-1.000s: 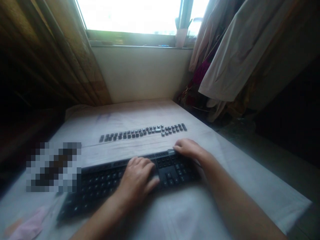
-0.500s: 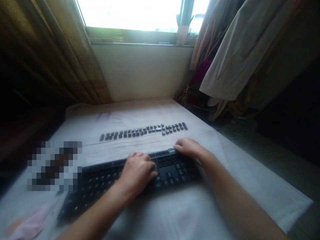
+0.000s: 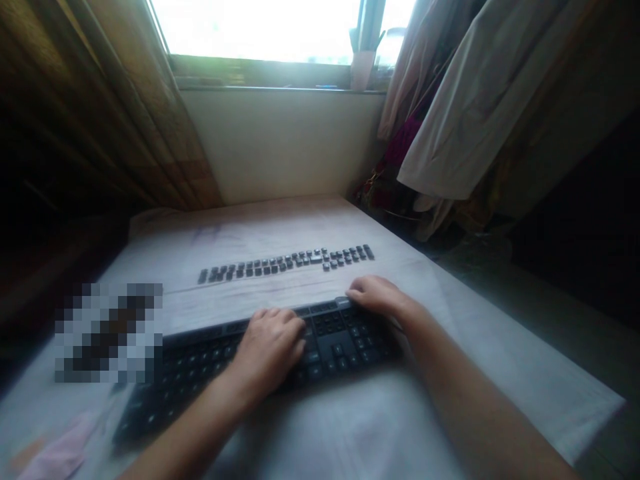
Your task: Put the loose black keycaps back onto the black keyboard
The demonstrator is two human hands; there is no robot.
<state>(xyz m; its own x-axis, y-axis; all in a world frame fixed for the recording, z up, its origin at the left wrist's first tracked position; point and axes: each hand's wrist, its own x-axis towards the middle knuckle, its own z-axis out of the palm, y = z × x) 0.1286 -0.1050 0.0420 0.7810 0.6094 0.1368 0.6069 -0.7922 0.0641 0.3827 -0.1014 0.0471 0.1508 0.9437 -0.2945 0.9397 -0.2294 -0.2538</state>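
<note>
A black keyboard [image 3: 345, 347] lies at a slant on the pale cloth of the table [image 3: 280, 230]. Over its middle rests my left hand [image 3: 273, 343], fingers bent and close together; whether anything small is under them is hidden. My right hand [image 3: 377, 293] is curled at the keyboard's far right edge, its fingertips touching the corner. Beyond the keyboard, loose black keycaps [image 3: 257, 268] stand in rows on the cloth. Some switch places on the keyboard's right part look bare of caps, though blur makes this hard to tell.
A pixelated patch [image 3: 110, 333] hides something at the left of the table. Pink cloth [image 3: 60, 450] lies at the lower left. A curtain [image 3: 165, 133] hangs at the left, clothes [image 3: 450, 127] at the right, and a potted plant [image 3: 361, 70] stands on the windowsill.
My left hand has shifted slightly left along the keyboard, and its thumb has drawn in closer to the fingers. My right hand stays at the corner.
</note>
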